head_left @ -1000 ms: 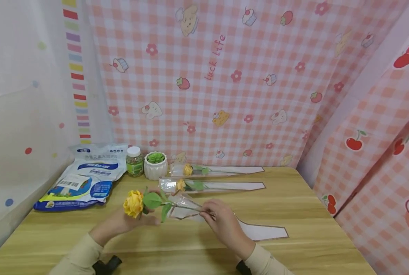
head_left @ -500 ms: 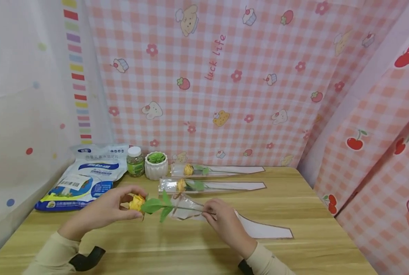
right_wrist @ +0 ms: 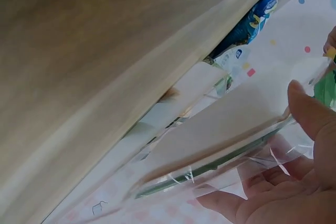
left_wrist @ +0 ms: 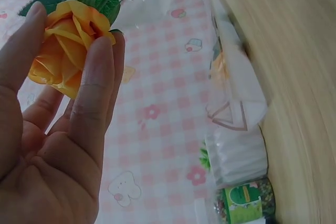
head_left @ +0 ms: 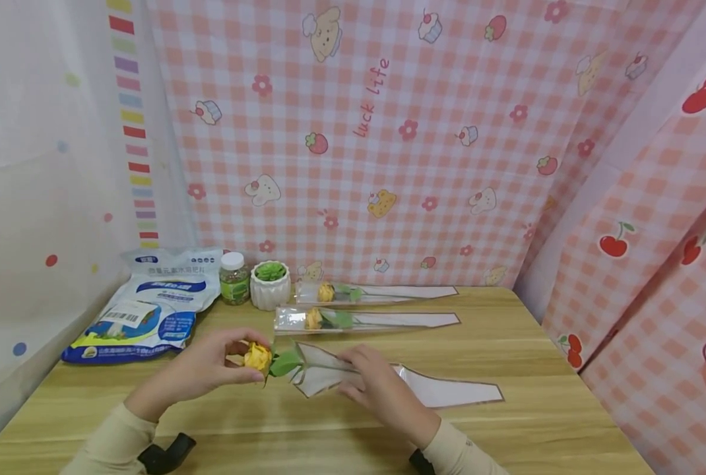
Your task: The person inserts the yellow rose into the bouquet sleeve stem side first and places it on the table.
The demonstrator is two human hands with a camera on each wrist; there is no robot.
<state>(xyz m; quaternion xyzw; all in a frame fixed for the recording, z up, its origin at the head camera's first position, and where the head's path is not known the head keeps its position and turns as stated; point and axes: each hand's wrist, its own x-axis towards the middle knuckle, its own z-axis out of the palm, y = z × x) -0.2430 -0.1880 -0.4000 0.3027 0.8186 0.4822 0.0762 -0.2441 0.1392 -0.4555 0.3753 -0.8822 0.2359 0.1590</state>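
A yellow artificial rose (head_left: 258,358) with green leaves (head_left: 286,362) lies sideways above the table. My left hand (head_left: 207,367) holds its bloom (left_wrist: 68,48) between thumb and fingers. The rose's stem (right_wrist: 223,160) runs inside a clear flower sleeve (head_left: 464,390) with a white back and brown edging. At the sleeve's flared end, the leaves are still outside. My right hand (head_left: 381,394) holds the sleeve below that end, thumb on one side and fingers on the other in the right wrist view. The palm hides part of the sleeve in the head view.
Two sleeved yellow roses, a nearer one (head_left: 313,319) and a farther one (head_left: 326,292), lie behind the hands. At back left stand a white pot with a green plant (head_left: 270,290), a white-lidded jar (head_left: 234,280) and a fertilizer bag (head_left: 145,310). A checked cloth (head_left: 353,165) hangs behind.
My left hand has come round to the bloom and moved it rightward. The stem has gone into the sleeve, and my right hand has shifted from pinching the stem to holding the sleeve.
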